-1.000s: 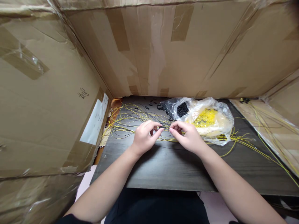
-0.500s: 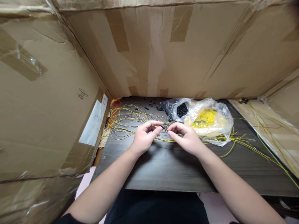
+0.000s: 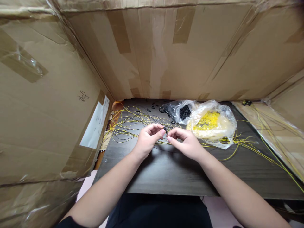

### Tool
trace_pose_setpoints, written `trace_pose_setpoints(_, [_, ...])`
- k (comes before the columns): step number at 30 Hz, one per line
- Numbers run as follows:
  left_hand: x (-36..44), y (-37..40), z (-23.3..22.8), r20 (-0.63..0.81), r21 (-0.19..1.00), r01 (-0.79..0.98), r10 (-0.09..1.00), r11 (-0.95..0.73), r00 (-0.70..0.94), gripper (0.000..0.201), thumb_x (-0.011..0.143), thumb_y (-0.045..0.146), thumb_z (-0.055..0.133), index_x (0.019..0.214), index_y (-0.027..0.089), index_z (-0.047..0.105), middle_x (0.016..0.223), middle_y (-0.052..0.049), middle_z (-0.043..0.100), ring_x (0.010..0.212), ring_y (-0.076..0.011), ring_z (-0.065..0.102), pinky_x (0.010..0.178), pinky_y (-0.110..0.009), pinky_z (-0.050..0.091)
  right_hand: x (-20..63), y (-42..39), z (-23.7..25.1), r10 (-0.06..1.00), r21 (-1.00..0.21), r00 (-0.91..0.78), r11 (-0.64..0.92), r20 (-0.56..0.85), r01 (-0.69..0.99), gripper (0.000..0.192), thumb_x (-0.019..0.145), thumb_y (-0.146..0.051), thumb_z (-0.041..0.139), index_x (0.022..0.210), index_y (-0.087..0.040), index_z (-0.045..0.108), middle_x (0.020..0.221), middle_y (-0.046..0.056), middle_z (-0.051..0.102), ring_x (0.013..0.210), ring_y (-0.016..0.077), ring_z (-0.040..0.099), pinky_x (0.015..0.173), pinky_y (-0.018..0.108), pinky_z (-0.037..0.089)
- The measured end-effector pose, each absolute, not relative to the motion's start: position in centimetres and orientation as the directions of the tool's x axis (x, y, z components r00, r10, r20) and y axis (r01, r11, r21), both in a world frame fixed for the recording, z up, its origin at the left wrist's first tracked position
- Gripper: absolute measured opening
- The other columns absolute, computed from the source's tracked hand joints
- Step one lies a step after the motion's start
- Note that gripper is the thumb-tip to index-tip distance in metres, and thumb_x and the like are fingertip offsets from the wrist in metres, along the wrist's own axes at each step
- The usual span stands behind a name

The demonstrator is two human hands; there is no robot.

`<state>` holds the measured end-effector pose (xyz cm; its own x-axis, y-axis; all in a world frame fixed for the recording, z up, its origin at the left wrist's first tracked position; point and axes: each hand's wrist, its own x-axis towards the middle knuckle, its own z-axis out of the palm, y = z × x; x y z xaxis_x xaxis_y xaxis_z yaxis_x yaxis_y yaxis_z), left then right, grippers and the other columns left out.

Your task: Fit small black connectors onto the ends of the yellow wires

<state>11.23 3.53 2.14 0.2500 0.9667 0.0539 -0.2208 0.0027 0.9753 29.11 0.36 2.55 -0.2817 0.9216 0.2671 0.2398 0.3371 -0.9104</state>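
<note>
My left hand (image 3: 150,138) pinches a small black connector housing (image 3: 165,129) between thumb and forefinger, over the middle of the dark table. Close beside it, my right hand (image 3: 182,141) has thumb and forefinger together on a thin dark wire (image 3: 167,135) that meets the lower end of the black piece. Whether the wire is inside the piece cannot be made out. Behind and below both hands lies a loose bundle of yellow and black wires (image 3: 125,118), spread to the left and running off to the right.
A clear bag of small black parts (image 3: 185,112) and a clear bag of small yellow parts (image 3: 207,122) stand behind my right hand. Several loose black pieces (image 3: 148,110) lie at the back. Cardboard walls (image 3: 152,57) enclose the table (image 3: 166,180) at left, back and right.
The black piece has turned from lying nearly level to a steeper tilt. My right hand has shifted slightly left and down, closer to my left hand.
</note>
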Motion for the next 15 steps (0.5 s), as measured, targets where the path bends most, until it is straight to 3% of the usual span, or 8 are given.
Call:
trace_pose_setpoints(5, [11.4, 3.4, 1.9, 0.045, 0.979, -0.204, 0.955, 0.017, 0.293, 0.033, 0.064, 0.038, 0.086, 0.078, 0.015, 0.067, 0.080, -0.002, 0.068, 0.072, -0.0126, 0.062, 0.071, -0.026, 0.051, 29.1, 0.4, 2.5, 0.914, -0.891, -0.290, 0.362, 0.283, 0.273, 0.012, 0.090, -0.029, 0.061, 0.089, -0.018, 0.065, 0.076, 0.001, 0.067, 0.067, 0.0126, 0.059, 0.063, 0.025, 0.048])
trace_pose_setpoints(15, [10.6, 4.0, 2.8, 0.014, 0.971, -0.238, 0.976, 0.039, 0.217, 0.032, 0.073, 0.038, 0.080, 0.082, 0.015, 0.060, 0.082, -0.003, 0.070, 0.061, -0.0082, 0.055, 0.062, -0.023, 0.045, 30.4, 0.8, 2.6, 0.897, -0.780, -0.264, 0.440, 0.355, 0.444, 0.015, 0.094, -0.030, 0.057, 0.087, -0.019, 0.064, 0.080, 0.003, 0.067, 0.074, 0.0150, 0.061, 0.071, 0.029, 0.048])
